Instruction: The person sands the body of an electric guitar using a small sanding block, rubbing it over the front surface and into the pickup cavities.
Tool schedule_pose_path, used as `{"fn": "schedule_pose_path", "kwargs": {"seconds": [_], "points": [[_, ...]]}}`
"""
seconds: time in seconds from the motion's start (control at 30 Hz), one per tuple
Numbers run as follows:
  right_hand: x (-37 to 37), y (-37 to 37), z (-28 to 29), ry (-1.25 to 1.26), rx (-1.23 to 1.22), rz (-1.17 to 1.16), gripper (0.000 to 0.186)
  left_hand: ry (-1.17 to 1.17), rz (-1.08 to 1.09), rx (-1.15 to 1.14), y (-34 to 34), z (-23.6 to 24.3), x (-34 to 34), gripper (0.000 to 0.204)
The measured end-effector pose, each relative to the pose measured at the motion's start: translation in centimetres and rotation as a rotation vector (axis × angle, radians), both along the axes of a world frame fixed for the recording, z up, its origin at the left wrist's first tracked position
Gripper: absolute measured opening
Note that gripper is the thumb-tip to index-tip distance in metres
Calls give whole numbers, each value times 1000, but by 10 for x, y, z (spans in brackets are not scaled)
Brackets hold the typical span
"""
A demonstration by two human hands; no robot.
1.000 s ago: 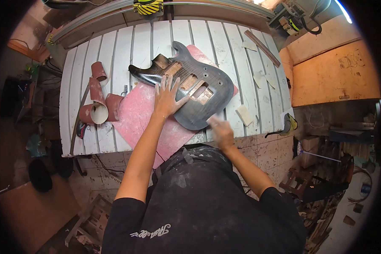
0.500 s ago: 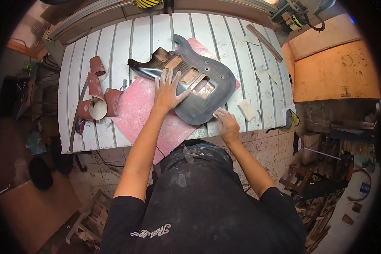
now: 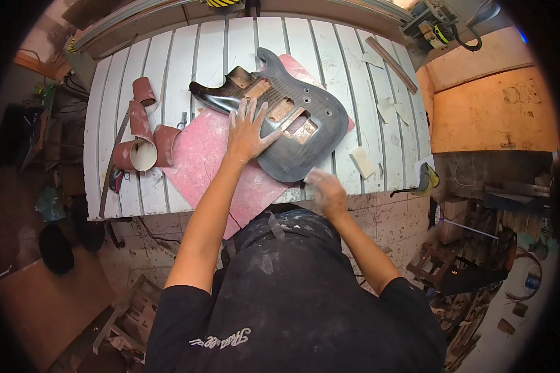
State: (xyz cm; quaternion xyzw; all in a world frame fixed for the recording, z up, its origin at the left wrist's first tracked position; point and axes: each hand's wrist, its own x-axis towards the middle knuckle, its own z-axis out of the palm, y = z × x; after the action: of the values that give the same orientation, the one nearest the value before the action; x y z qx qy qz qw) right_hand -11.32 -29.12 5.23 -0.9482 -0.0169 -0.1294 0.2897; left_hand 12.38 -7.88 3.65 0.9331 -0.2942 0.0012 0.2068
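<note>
A dark, grey-black electric guitar body (image 3: 320, 133) with bare-wood cavities lies on a pink, dust-covered mat (image 3: 199, 149). My left hand (image 3: 247, 135) rests flat on the body's near left side, fingers spread beside the pickup cavities. At the body's lower rounded edge is my right hand (image 3: 328, 191), slightly blurred, its fingers closed on a small pale piece of sandpaper (image 3: 308, 179). Most of that piece is hidden by the fingers. A cream-coloured pad (image 3: 362, 162) lies on the table just right of the guitar body.
The white slatted table (image 3: 218, 46) carries curled reddish-brown sandpaper pieces (image 3: 144, 127) at left. Pale paper scraps (image 3: 384, 110) and a narrow wooden strip (image 3: 392, 65) lie at right. Yellow-and-dark safety glasses (image 3: 426, 179) sit at the right front corner. An orange-brown wooden panel (image 3: 494, 105) stands beyond the table.
My right hand has moved slightly left and toward me along the body's lower edge. My left hand keeps its place on the guitar body.
</note>
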Motion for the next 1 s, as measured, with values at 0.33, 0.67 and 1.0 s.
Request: {"fn": "schedule_pose_path", "kwargs": {"seconds": [0.33,0.67,1.0], "points": [[15,-28,-12,-80,-61,-17,35,-21,1,-4,-1,-1,-1,97],[28,-49,-6,-83,-139,-135,46,-1,-5,-9,1,1,-2,97],[34,-36,-14,-146,-111,-39,45,28,-9,-10,-2,2,0,98]]}}
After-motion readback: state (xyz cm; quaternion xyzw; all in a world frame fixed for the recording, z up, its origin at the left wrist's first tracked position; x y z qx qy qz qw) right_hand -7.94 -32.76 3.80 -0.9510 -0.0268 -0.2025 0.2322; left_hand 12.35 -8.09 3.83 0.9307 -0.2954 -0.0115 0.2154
